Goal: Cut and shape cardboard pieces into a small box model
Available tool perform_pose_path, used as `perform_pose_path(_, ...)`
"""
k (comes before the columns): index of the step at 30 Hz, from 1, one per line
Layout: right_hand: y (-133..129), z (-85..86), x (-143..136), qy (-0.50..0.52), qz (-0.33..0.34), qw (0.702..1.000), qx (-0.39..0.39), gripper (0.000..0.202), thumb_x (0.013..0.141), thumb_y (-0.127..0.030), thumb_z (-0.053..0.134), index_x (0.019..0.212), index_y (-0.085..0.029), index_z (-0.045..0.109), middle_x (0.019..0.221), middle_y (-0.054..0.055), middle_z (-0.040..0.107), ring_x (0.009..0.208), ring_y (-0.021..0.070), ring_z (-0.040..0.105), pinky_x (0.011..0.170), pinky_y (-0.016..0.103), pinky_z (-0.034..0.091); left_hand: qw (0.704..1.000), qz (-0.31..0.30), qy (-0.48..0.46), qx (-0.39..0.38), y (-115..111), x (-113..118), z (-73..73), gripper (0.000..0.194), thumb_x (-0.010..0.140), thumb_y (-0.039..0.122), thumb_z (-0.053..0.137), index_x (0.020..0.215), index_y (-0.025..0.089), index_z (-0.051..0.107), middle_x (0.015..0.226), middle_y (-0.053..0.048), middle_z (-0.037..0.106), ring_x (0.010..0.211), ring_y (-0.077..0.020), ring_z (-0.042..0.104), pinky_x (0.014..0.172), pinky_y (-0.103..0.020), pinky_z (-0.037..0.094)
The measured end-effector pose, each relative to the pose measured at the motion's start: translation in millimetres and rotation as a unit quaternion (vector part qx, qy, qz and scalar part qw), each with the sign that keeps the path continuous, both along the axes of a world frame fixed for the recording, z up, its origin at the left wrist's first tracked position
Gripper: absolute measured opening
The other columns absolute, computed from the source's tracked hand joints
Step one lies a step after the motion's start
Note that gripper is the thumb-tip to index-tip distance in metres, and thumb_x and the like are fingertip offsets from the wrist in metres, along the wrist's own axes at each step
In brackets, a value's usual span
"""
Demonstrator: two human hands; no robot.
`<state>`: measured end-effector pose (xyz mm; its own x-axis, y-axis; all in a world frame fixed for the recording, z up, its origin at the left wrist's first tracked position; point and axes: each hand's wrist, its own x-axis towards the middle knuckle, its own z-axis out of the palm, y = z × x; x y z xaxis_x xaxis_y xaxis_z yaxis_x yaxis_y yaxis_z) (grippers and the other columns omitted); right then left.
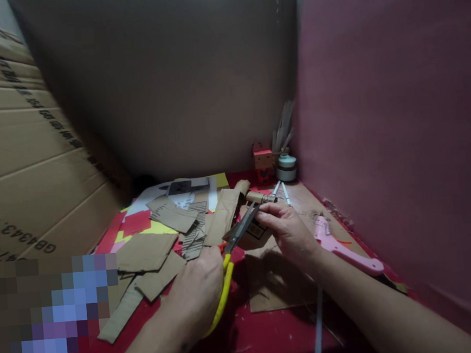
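Observation:
Yellow-handled scissors [228, 279] are gripped in my left hand [200, 280], their dark blades parted and pointing up and to the right. The blade tips reach the fingertips of my right hand [286, 227]. Thumb and fingers of my right hand are pinched together at the edge of a small cardboard piece [256, 234] with dark print, which lies behind and below the blades. How the blades meet the cardboard is too small to tell.
Cardboard scraps [147, 252] and coloured paper [137, 222] lie on the red surface at left. A pink glue gun [347, 254] rests at right. Behind stand a small red-and-brown box figure [262, 161] and a pale jar [286, 168]. A large carton [24, 138] rises at left.

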<state>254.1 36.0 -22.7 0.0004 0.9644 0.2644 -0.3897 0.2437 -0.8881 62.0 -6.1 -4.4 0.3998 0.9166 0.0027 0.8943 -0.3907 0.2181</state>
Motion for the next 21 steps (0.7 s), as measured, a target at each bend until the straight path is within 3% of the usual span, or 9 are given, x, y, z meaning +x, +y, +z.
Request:
perform_pose_path(9,-0.1,-0.8,-0.4,0.003,0.001,1.0,-0.002,0.004,0.068,-0.024,0.071,0.07,-0.021,0.071,0.069,-0.002,0.066,0.066,0.0123,0.053,0.068,0.026,0.038,0.998,-0.001,0.07,-0.008,0.1,2.9,8.5,0.017,0.083,0.018,0.034,0.091,0.016,0.05,0.081,-0.012,0.06,0.065,-0.0239,0.059,0.056,-0.03,0.038)
perform_pose_path(21,-2.3,0.0,-4.4,0.03,0.004,0.999,-0.041,0.008,0.065,-0.026,0.073,0.069,-0.02,0.07,0.068,-0.002,0.066,0.065,0.0128,0.054,0.065,0.026,0.039,0.999,0.0,-0.037,-0.004,0.9,-3.2,-0.6,0.018,0.077,0.018,0.044,0.091,0.018,0.055,0.081,-0.009,0.059,0.065,-0.0207,0.057,0.061,-0.031,0.042)
